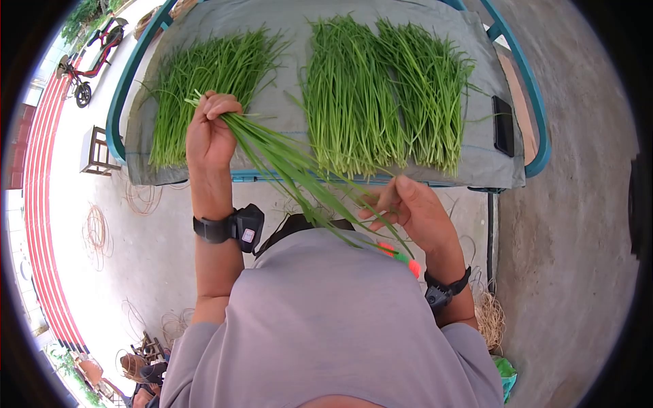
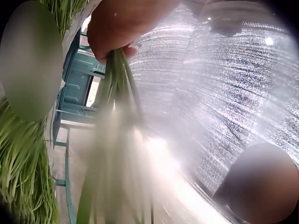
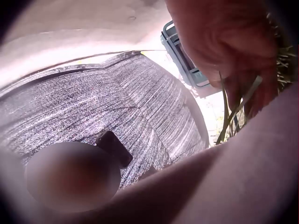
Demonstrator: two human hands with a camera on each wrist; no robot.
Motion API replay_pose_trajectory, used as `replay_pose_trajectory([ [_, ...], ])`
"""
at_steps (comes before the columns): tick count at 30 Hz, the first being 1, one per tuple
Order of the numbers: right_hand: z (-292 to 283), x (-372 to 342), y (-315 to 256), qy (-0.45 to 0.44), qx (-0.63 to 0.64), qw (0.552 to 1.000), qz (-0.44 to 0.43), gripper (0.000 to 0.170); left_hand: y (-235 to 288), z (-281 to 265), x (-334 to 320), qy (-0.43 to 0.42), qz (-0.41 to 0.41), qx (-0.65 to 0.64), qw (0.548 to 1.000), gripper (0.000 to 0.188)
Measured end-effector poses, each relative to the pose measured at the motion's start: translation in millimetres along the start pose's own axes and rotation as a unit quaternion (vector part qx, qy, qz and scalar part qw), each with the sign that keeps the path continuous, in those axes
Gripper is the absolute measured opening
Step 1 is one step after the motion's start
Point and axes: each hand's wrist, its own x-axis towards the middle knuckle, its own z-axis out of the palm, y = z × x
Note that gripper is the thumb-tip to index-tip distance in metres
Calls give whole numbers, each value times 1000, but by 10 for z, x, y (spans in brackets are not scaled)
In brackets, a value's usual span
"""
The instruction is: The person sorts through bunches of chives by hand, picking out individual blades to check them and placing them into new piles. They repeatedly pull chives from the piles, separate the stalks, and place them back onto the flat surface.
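Observation:
My left hand (image 1: 214, 132) is raised in front of the cart and grips a small bunch of garlic chives (image 1: 289, 160) by the pale stem ends. The long green leaves fan out down and to the right, across the front of the shirt. Close to the leaf tips is my right hand (image 1: 425, 214), thumb and index finger near each other and other fingers spread among the blades. I cannot tell whether it pinches any of them. The left wrist view shows the curled left fingers (image 2: 117, 28) above the leaves; in the right wrist view a few blades (image 3: 233, 109) cross the right fingers.
On the cart's grey cloth (image 1: 292, 136) lie a left pile of chives (image 1: 197, 109) and two right piles, one a middle pile (image 1: 350, 95). A phone (image 1: 503, 126) lies by the blue rail (image 1: 537, 102). A stool (image 1: 98, 151) and coiled strands (image 1: 95, 228) are left.

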Motion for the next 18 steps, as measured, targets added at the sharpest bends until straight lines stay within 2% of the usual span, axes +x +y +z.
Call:
replay_pose_trajectory([
  [7, 69, 80, 22, -2, -68, 996, -60, 58, 50, 73, 1, -86, 4, -24, 996, 15],
  [10, 71, 94, 27, -31, -8, 999, -29, 54, 83, 92, -2, -100, 8, -29, 995, 16],
  [18, 155, 141, 111, 0, 20, 999, -25, 56, 129, 146, -26, -118, 19, -16, 993, 18],
])
